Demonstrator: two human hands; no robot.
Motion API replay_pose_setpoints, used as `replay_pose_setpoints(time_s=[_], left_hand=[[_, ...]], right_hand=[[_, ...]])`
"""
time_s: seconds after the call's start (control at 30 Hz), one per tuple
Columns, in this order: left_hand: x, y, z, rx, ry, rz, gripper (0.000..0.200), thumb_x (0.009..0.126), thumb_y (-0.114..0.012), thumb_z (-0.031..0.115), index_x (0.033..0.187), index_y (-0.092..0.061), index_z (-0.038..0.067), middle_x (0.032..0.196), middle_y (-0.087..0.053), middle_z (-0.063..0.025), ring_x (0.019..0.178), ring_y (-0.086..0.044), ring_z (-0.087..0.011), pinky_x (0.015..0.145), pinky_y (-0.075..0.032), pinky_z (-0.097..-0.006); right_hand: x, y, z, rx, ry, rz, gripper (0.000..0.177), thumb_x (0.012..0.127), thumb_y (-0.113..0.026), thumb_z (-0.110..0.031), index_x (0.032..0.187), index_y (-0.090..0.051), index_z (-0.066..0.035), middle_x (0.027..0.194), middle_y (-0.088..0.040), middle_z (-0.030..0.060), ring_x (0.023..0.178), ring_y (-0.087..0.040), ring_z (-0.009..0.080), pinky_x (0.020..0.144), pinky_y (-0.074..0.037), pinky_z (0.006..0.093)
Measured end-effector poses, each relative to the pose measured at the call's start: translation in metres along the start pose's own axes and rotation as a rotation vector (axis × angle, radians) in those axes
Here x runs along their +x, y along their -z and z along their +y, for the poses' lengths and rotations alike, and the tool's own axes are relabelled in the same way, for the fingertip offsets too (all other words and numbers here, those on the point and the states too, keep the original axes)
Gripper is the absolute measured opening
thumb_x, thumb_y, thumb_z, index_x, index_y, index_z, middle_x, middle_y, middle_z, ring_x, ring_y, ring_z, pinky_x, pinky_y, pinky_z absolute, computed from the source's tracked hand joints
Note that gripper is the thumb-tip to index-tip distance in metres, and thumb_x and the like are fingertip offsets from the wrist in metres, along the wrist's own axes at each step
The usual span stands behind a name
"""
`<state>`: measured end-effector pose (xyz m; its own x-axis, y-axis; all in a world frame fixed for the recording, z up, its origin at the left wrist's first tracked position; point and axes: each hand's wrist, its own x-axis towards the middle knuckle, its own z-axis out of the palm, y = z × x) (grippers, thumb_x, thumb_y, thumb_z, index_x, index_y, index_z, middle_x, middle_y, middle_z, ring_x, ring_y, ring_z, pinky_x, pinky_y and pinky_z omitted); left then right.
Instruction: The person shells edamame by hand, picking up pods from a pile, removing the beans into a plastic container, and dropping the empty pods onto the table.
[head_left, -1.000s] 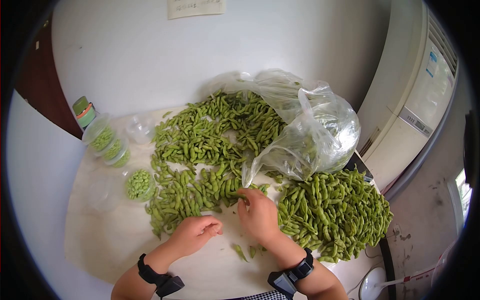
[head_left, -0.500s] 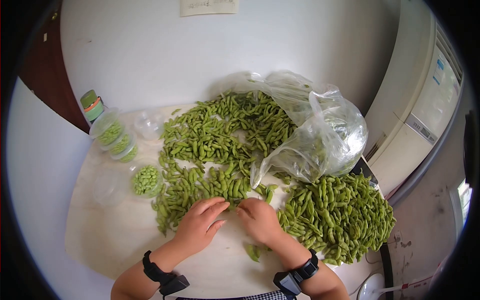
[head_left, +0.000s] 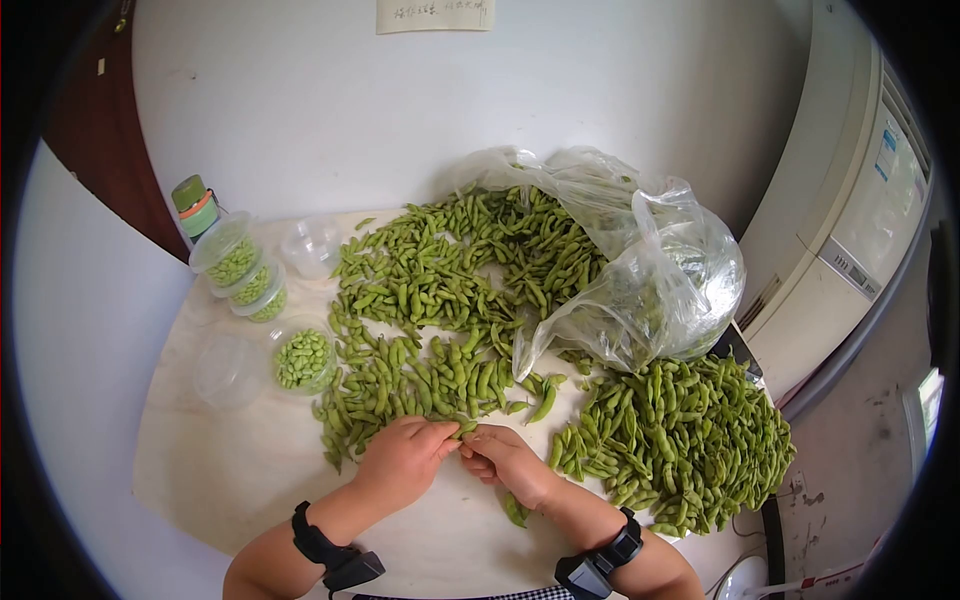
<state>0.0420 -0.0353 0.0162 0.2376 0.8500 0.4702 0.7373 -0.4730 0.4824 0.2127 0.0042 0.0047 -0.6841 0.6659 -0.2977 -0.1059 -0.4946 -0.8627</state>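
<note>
A: Worktop [head_left: 230,480], pale, against white wall [head_left: 300,100]. Contents?
B: Plastic bag [head_left: 650,270]; pod heaps [head_left: 440,280]; cup of shelled beans [head_left: 303,358].
A: Hands?
B: Both the left hand [head_left: 400,460] and right hand [head_left: 505,462], each grip pinching the same pod [head_left: 464,429], just before the heaps.

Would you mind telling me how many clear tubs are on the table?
6: three filled tubs in a row far left, a bean tub nearer, two empty tubs. Nested ones may be hidden.

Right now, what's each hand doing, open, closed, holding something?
Left hand: closed, pinching one end of a bean pod.
Right hand: closed, pinching the other end of the same pod.
</note>
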Motion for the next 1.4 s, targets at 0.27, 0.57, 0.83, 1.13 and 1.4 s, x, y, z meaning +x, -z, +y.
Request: replay_pose_setpoints(time_s=[0.27, 0.57, 0.83, 1.13, 1.4], left_hand=[[-0.001, -0.002, -0.002, -0.019, -0.104, 0.004, 0.021, 0.076, -0.064, 0.008, 0.094, -0.058, 0.0, 0.076, -0.059, -0.0138, 0.069, -0.056, -0.0322, 0.06, -0.046, -0.0396], [-0.002, -0.001, 0.0, 0.053, -0.125, -0.036, 0.016, 0.078, -0.064, 0.014, 0.09, -0.059, 0.003, 0.078, -0.062, -0.0091, 0.076, -0.059, -0.027, 0.064, -0.048, -0.0361], [-0.006, -0.007, 0.004, 0.098, -0.15, -0.025, 0.014, 0.079, -0.063, 0.013, 0.087, -0.057, 0.004, 0.075, -0.061, -0.0094, 0.073, -0.059, -0.028, 0.059, -0.047, -0.0365], [-0.005, -0.009, 0.002, -0.729, 0.528, -0.168, 0.015, 0.092, -0.05, 0.013, 0.095, -0.055, 0.0, 0.068, -0.055, -0.003, 0.062, -0.05, -0.0097, 0.055, -0.04, -0.0234], [-0.004, -0.01, -0.007, -0.938, 0.485, -0.144, 0.015, 0.093, -0.047, 0.009, 0.099, -0.054, -0.002, 0.068, -0.052, -0.001, 0.062, -0.047, -0.0063, 0.055, -0.038, -0.0207]], right_hand=[[0.001, 0.002, 0.003, 0.047, 0.004, 0.012, 0.018, 0.09, -0.044, -0.019, 0.074, -0.043, -0.011, 0.064, -0.034, -0.0052, 0.055, -0.027, 0.0055, 0.048, -0.022, 0.0215], [-0.002, -0.004, 0.002, 0.071, 0.0, 0.055, 0.015, 0.088, -0.044, -0.018, 0.075, -0.045, -0.01, 0.063, -0.034, -0.0062, 0.054, -0.027, 0.0049, 0.047, -0.022, 0.0212], [-0.002, -0.009, 0.008, -0.063, 0.088, 0.173, 0.01, 0.083, -0.043, -0.014, 0.077, -0.049, -0.007, 0.062, -0.038, -0.0048, 0.052, -0.029, 0.0047, 0.045, -0.022, 0.0211], [-0.002, -0.01, 0.007, 0.037, 0.08, 0.18, 0.009, 0.082, -0.043, -0.012, 0.082, -0.05, -0.006, 0.065, -0.04, -0.0044, 0.054, -0.032, 0.0047, 0.048, -0.025, 0.0198], [-0.002, -0.005, 0.01, -0.119, 0.302, 0.103, 0.014, 0.087, -0.05, -0.016, 0.09, -0.053, -0.002, 0.067, -0.044, -0.0032, 0.057, -0.036, 0.0043, 0.05, -0.027, 0.0195]])
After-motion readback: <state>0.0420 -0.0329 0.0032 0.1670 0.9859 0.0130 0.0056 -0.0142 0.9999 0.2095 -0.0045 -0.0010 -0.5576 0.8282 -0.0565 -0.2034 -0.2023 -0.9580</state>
